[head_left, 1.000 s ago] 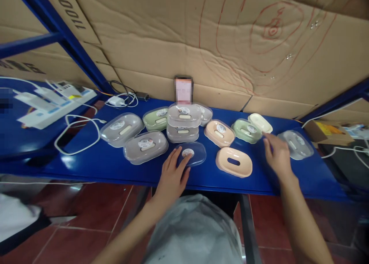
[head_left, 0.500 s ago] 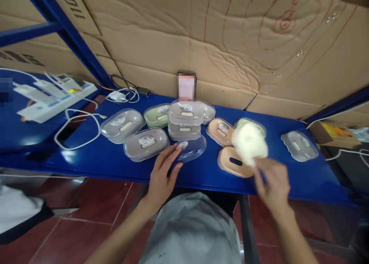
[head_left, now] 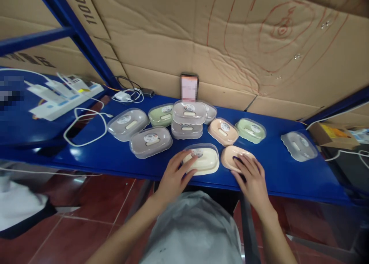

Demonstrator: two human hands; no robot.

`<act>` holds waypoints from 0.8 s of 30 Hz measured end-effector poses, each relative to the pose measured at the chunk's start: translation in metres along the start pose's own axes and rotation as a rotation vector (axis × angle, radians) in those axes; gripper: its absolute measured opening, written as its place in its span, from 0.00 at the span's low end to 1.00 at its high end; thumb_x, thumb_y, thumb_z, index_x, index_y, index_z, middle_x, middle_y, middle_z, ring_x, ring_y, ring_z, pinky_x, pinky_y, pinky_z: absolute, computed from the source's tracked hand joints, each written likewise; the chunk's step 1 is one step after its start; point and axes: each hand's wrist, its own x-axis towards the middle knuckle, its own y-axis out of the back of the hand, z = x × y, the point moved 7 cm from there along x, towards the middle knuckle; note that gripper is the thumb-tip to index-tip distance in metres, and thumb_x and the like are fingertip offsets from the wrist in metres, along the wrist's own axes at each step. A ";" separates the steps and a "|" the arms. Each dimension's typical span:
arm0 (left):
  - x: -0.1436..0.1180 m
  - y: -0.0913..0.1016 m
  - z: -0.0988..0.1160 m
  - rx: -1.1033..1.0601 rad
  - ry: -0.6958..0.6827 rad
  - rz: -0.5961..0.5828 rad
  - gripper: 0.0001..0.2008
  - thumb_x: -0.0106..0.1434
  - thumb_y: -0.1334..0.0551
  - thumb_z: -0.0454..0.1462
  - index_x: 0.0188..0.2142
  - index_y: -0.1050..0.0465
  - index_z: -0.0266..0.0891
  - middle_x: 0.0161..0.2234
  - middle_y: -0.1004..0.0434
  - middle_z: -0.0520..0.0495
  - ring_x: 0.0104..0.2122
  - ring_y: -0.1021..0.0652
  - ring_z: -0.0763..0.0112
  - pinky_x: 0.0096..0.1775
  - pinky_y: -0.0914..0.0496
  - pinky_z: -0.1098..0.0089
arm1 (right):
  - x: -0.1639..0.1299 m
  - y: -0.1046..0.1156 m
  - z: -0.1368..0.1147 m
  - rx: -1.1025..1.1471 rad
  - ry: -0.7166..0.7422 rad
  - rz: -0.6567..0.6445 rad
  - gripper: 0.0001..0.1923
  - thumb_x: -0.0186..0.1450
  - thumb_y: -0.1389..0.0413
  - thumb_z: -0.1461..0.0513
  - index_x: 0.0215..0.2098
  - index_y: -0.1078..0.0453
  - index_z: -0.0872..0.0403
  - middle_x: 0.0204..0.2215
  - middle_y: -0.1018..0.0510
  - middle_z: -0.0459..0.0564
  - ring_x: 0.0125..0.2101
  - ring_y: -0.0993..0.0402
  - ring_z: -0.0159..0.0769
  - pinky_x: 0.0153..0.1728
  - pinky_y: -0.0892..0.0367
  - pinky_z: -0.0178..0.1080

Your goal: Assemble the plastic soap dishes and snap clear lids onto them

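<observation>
A cream soap dish with a clear lid [head_left: 203,160] lies at the front edge of the blue shelf [head_left: 115,160]. My left hand [head_left: 175,175] rests on its left end, fingers over the lid. Right beside it lies an open peach soap dish base [head_left: 230,157], and my right hand [head_left: 250,175] lies flat on its right half with fingers spread. Behind them stand lidded dishes: grey ones [head_left: 150,141], a green one [head_left: 250,130], a peach one [head_left: 222,131], and a stack of two grey ones [head_left: 188,118].
A clear lidded dish [head_left: 299,145] sits alone at the right. A phone [head_left: 189,87] leans against the cardboard wall. White cables [head_left: 83,121] and power strips [head_left: 62,96] lie at the left. A grey bag [head_left: 193,229] hangs below the shelf's front edge.
My right hand took the cream base from the back right, brought it to the clear lid under my left hand, and now lies on the peach base. The cream dish now sits under that lid.
</observation>
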 end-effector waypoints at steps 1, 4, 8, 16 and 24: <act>0.000 -0.004 0.003 0.022 -0.036 -0.036 0.20 0.76 0.37 0.37 0.65 0.29 0.45 0.63 0.26 0.39 0.64 0.26 0.54 0.63 0.26 0.52 | -0.006 0.001 0.009 -0.010 -0.019 0.012 0.21 0.77 0.42 0.59 0.67 0.30 0.49 0.64 0.22 0.56 0.65 0.26 0.51 0.69 0.41 0.60; -0.002 -0.015 0.011 0.062 -0.121 -0.136 0.19 0.75 0.35 0.39 0.63 0.27 0.45 0.62 0.24 0.40 0.62 0.25 0.53 0.61 0.26 0.52 | -0.017 0.003 0.024 -0.013 -0.063 0.056 0.18 0.77 0.43 0.60 0.64 0.28 0.50 0.59 0.18 0.54 0.61 0.22 0.48 0.67 0.39 0.58; -0.003 -0.016 0.015 0.033 -0.131 -0.151 0.18 0.75 0.35 0.39 0.63 0.26 0.47 0.61 0.24 0.41 0.60 0.24 0.54 0.61 0.26 0.52 | -0.014 0.000 0.022 -0.007 -0.074 0.054 0.17 0.78 0.44 0.59 0.64 0.28 0.49 0.58 0.17 0.54 0.60 0.22 0.48 0.66 0.40 0.57; 0.004 0.013 -0.018 0.003 0.172 0.109 0.17 0.75 0.35 0.38 0.62 0.27 0.47 0.59 0.23 0.41 0.59 0.23 0.55 0.62 0.28 0.51 | 0.011 -0.001 -0.039 0.117 0.027 0.032 0.23 0.77 0.45 0.62 0.69 0.33 0.46 0.59 0.18 0.54 0.58 0.21 0.47 0.65 0.39 0.55; 0.001 0.019 -0.023 -0.080 0.241 0.137 0.17 0.76 0.37 0.39 0.62 0.28 0.45 0.58 0.23 0.41 0.58 0.22 0.58 0.61 0.26 0.56 | 0.038 -0.019 -0.106 0.214 0.273 -0.148 0.20 0.78 0.44 0.58 0.66 0.30 0.50 0.61 0.20 0.53 0.63 0.27 0.45 0.68 0.41 0.54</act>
